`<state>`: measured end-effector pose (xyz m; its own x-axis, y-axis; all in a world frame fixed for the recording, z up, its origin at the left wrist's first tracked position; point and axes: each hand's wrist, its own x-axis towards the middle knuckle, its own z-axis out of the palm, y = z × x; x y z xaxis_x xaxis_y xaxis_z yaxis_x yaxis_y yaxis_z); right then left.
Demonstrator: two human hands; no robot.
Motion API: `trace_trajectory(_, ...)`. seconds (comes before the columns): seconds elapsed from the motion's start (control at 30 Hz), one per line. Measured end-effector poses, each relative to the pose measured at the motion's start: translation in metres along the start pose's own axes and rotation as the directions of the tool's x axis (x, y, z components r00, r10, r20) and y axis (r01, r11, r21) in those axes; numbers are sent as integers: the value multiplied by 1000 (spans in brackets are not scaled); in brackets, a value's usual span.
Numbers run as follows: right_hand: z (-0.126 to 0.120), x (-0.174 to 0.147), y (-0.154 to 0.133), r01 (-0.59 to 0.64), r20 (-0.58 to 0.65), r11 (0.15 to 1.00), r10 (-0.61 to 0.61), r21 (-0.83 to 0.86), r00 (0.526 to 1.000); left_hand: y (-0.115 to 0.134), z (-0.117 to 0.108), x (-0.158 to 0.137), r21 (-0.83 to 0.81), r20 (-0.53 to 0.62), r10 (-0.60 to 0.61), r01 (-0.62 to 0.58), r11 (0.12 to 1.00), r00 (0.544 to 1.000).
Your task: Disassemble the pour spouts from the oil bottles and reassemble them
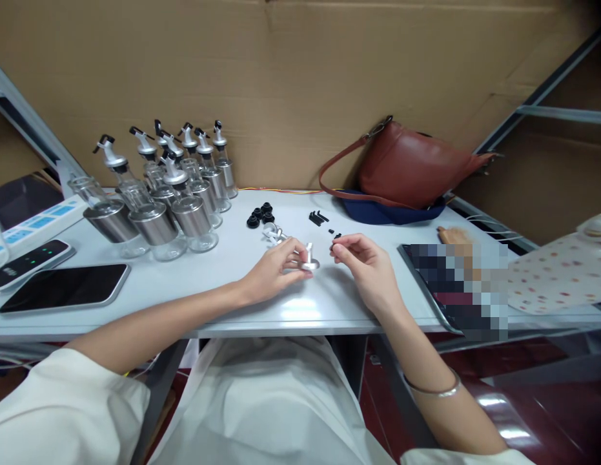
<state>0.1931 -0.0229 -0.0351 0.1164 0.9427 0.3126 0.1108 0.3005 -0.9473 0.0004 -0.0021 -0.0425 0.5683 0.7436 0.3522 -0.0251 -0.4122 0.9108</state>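
A: Nearest thing: white-clothed lap, both forearms reaching over the desk (150,284) edge.

B: Hands?

A: Left hand (275,271) is closed around a silver pourer spout (310,261), resting on the desk, probably to steady it. Right hand (363,258) pinches a small black part (335,245) at its fingertips, just beside the spout, lifted slightly off the surface.

B: Parts supply?

A: Black caps (260,214) and black pins (318,217) lie in small groups just beyond the hands, within easy reach. More silver spouts (272,234) lie behind the left hand.

B: Finished ones?

A: Glass bottles with pourers (174,194) are clustered back left, out of the work area. Phone (65,287) far left, red-brown bag (411,168) at the back.
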Motion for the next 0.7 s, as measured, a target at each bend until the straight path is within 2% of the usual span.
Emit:
trace_trajectory(0.07,1,-1,-1,-44,29,997,43,62,999,2,-2,1,81,11,36,-36,996,999)
trace_trajectory(0.13,3,-2,-2,-83,37,992,80,98,996,3,-3,2,109,25,21,-23,994,999)
trace_trajectory(0.33,6,-6,-1,-188,70,964,178,186,982,1,2,0,-180,30,-95,99,979,995)
trace_trajectory(0.5,6,-6,0,-155,14,959,156,239,988,3,5,-2,-247,6,-56,55,967,998)
trace_trajectory(0.7,5,-7,1,-130,24,969,127,210,992,4,6,-2,-259,13,-27,29,966,1000)
